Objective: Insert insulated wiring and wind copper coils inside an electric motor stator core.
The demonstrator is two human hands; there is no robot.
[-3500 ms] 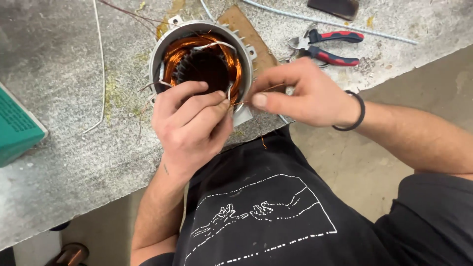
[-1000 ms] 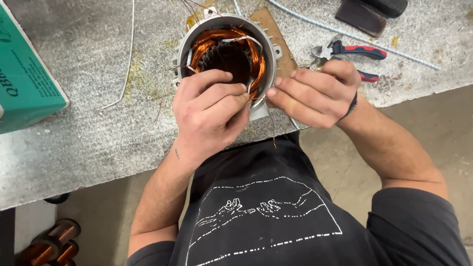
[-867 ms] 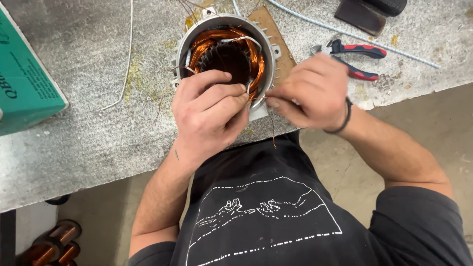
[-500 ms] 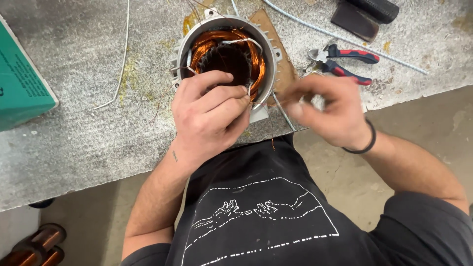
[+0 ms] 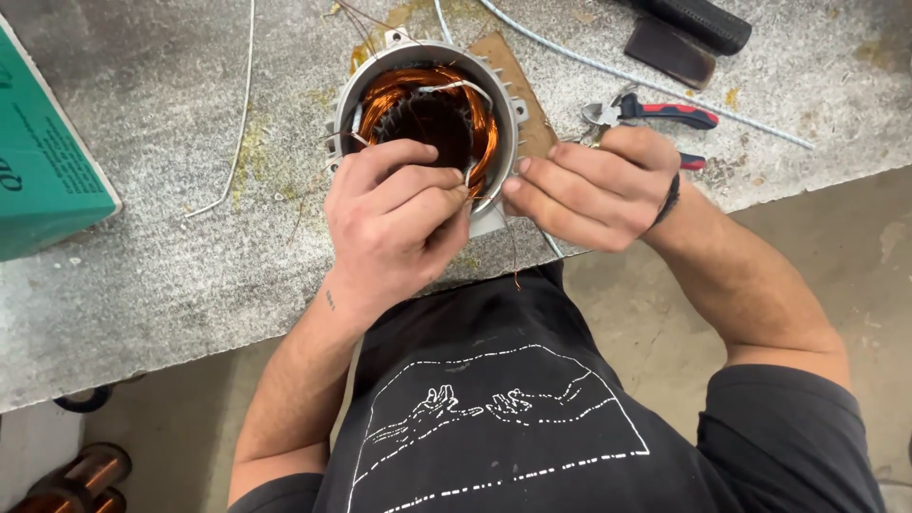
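Observation:
A round grey metal motor stator (image 5: 425,59) with copper windings (image 5: 480,133) inside sits on the grey workbench (image 5: 190,256) near its front edge. My left hand (image 5: 394,223) grips the stator's near rim, fingers curled over the windings. My right hand (image 5: 594,185) is at the stator's right side, fingers pinched on a thin copper wire (image 5: 514,261) that hangs down past the bench edge.
Red-handled pliers (image 5: 655,112) lie right of the stator. A brown cardboard piece (image 5: 513,71) lies under it. A green box (image 5: 43,171) stands at the left. Thin white wires (image 5: 242,114) and a long grey cable (image 5: 684,95) cross the bench. Dark blocks (image 5: 679,43) sit at the back right.
My right hand pulled away to the right and down, then came back against the stator's right side. My left hand kept its hold on the rim.

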